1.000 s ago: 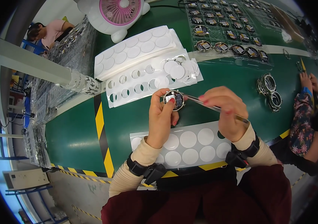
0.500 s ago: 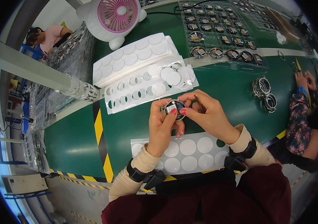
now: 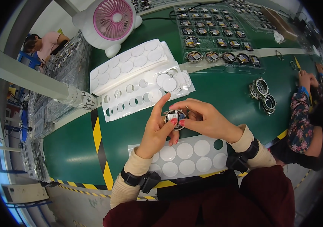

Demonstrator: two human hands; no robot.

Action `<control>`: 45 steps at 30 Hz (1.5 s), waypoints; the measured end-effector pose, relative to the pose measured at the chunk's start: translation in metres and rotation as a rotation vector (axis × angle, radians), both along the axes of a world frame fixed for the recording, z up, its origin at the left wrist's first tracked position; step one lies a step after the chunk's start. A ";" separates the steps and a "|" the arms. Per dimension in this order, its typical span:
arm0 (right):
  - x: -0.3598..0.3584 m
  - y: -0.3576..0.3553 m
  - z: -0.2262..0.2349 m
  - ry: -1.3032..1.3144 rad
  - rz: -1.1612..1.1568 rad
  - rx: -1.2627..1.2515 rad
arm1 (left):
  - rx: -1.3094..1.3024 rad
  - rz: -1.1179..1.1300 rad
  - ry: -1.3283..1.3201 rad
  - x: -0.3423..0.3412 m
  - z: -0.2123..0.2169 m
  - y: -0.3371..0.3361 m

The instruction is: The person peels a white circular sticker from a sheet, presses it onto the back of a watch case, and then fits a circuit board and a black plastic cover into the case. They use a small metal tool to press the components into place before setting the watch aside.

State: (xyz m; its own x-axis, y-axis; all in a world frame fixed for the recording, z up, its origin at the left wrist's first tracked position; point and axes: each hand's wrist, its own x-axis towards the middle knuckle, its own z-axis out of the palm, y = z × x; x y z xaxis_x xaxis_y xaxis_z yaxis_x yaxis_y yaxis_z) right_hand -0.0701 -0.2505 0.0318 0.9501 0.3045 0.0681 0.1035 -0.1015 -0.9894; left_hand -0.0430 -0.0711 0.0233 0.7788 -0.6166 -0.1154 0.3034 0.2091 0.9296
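Note:
A round electronic module (image 3: 173, 115) with a metal rim and a white rectangular label lies between my two hands, above the green table. My left hand (image 3: 152, 130) grips its left side with the thumb on the face, while the index finger points up, away from the rim. From the other side my right hand (image 3: 210, 120) holds it, thumb on the face and index finger curved over the far edge. The fingers beneath the module are partly hidden. Just below my hands lies a sheet of white round stickers (image 3: 177, 159), one spot at its upper right showing green.
Beyond my hands are a partly peeled sheet (image 3: 112, 118), loose white discs (image 3: 169, 83) and stacked sticker sheets (image 3: 127, 60). A fan (image 3: 114, 19) stands behind. A clear tray (image 3: 237, 69) holds several modules. Metal rings (image 3: 260, 87) lie at right, near another person's hands (image 3: 306, 79).
My left index finger has lifted off the module's rim and now points up. My right index finger has moved across its far edge. The whole view has shifted slightly.

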 end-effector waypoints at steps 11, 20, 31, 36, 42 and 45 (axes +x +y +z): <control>-0.001 -0.002 -0.001 0.019 0.089 0.030 | 0.008 -0.173 -0.032 0.001 0.000 0.001; 0.081 -0.035 -0.005 -0.437 -0.708 -0.495 | 0.137 -0.021 0.002 0.006 -0.018 -0.005; 0.171 -0.132 0.000 -0.170 -0.928 -1.104 | 0.154 -0.077 0.006 0.007 -0.015 -0.002; 0.168 -0.155 -0.015 -0.152 -0.846 -1.309 | 0.150 -0.093 0.024 0.008 -0.016 -0.002; 0.147 -0.172 0.018 -0.224 -0.793 -1.402 | 0.137 -0.110 0.009 0.008 -0.017 -0.013; 0.093 -0.143 0.078 -0.341 -0.629 -1.326 | 0.138 -0.088 0.027 0.009 -0.022 0.000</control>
